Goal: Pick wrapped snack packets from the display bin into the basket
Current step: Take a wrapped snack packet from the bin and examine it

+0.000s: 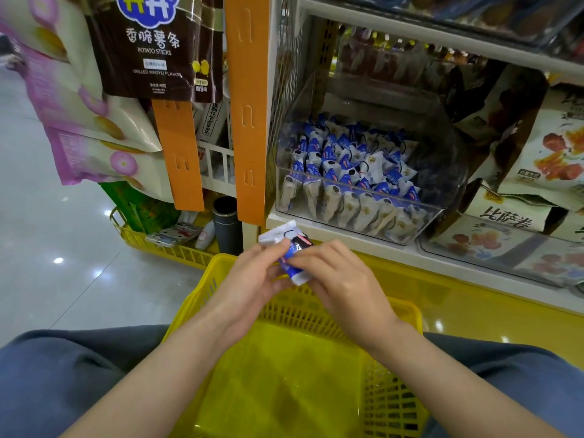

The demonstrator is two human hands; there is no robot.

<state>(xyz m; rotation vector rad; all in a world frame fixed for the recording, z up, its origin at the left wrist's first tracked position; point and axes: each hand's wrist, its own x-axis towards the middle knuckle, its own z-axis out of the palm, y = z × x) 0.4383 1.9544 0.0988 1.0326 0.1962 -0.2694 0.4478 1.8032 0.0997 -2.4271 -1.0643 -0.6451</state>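
Observation:
A clear display bin (442, 197) on the shelf holds several blue-and-white wrapped snack packets (347, 172). Below it, on my lap, sits a yellow plastic basket (401, 314) whose floor shows no packets. Above the basket's far rim, my left hand (252, 273) and my right hand (338, 273) both pinch blue-and-white snack packets (292, 248) held between them. The packets stick up past my fingers, and their lower parts are hidden by my hands.
Orange hanging strips (248, 105) with snack bags hang left of the bin. Larger snack bags (553, 147) fill the shelf at right. A second yellow basket (164, 245) with a phone and a dark bottle (226, 222) stands on the shiny floor at left.

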